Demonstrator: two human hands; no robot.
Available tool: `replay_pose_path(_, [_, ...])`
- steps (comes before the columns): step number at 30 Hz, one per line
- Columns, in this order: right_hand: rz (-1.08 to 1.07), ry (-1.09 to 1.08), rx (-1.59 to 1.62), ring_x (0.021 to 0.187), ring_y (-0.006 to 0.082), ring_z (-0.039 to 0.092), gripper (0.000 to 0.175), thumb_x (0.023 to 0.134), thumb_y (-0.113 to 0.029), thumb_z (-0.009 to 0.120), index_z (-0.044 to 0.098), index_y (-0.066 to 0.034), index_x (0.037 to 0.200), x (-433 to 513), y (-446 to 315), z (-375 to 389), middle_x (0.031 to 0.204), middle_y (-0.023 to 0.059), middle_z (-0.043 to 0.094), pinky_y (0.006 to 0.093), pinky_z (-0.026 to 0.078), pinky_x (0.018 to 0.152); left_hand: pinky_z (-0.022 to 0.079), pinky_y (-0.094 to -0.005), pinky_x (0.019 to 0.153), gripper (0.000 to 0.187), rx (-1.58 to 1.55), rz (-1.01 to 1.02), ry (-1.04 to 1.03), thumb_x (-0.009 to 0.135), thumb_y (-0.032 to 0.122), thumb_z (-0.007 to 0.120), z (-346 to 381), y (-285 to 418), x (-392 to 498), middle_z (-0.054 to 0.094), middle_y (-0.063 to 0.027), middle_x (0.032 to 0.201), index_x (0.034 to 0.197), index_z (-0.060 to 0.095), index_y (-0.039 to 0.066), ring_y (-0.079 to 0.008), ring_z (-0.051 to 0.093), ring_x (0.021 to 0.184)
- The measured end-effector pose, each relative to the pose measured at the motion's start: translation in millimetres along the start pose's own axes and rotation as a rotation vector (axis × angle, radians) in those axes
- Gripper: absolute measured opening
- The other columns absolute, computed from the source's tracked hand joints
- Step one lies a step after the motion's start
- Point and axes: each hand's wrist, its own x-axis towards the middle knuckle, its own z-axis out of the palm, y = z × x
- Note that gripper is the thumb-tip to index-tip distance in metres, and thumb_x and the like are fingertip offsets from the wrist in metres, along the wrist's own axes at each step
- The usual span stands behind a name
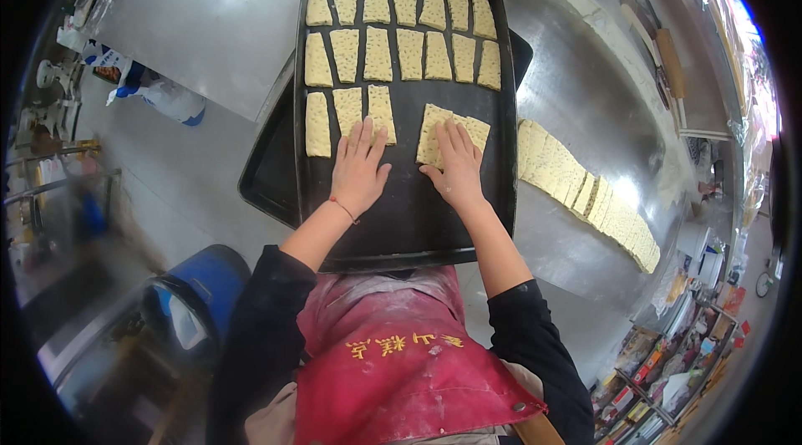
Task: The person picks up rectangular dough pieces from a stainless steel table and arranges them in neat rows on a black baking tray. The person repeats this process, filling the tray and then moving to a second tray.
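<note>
A black baking tray (407, 213) lies before me, bearing rows of pale dough pieces (378, 54) with dark specks. My left hand (361, 172) rests with fingers spread on the lower ends of two pieces in the third row. Under the fingers of my right hand (458, 163) lies a small group of dough pieces (432, 125), side by side and touching, on the tray's right part. Whether that hand grips them or only presses cannot be told. Right of the tray, a long strip of cut dough (551, 163) lies on the metal table.
A second black tray (266, 175) sits askew beneath the first. The metal worktop (576, 251) has flour along its far right edge, near a wooden-handled tool (670, 62). A blue bin (213, 285) stands at the lower left. Shelves with packets (651, 376) are at the lower right.
</note>
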Motion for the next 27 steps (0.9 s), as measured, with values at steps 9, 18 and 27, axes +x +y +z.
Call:
replay_pose_path(9, [-0.177,-0.069,0.074,0.148,0.0316,0.026,0.084,0.076,-0.015,0.078,0.039,-0.0181,0.150,38.5,-5.7,10.9,0.158,0.0149,0.033,0.0520,0.021,0.114,0.015,-0.0548,0.118,0.069,0.040,-0.066,0.074,0.092,0.036,0.059,27.8,12.9,-6.5,0.022,-0.0181,0.161,0.152,0.036,0.014,-0.0328,0.019,0.150])
replay_pose_path(18, [0.034,0.067,-0.008,0.143,0.0320,0.034,0.090,0.070,-0.021,0.084,0.041,-0.0124,0.149,-19.1,18.5,-10.8,0.151,0.0160,0.041,0.0483,0.025,0.111,0.020,-0.0548,0.116,0.067,0.018,-0.048,0.143,0.088,0.031,0.065,20.0,21.8,8.0,0.031,-0.0173,0.157,0.148,0.041,0.014,-0.0334,0.026,0.146])
replay_pose_path(27, [-0.106,-0.019,0.030,0.148,0.0322,0.026,0.083,0.077,-0.001,0.070,0.037,-0.0160,0.151,28.6,28.5,-8.2,0.156,0.0131,0.035,0.0493,0.020,0.115,0.023,-0.0525,0.117,0.058,0.117,0.070,0.097,0.087,0.018,0.063,26.3,29.6,50.1,0.040,-0.0121,0.152,0.143,0.047,0.014,-0.0274,0.032,0.145])
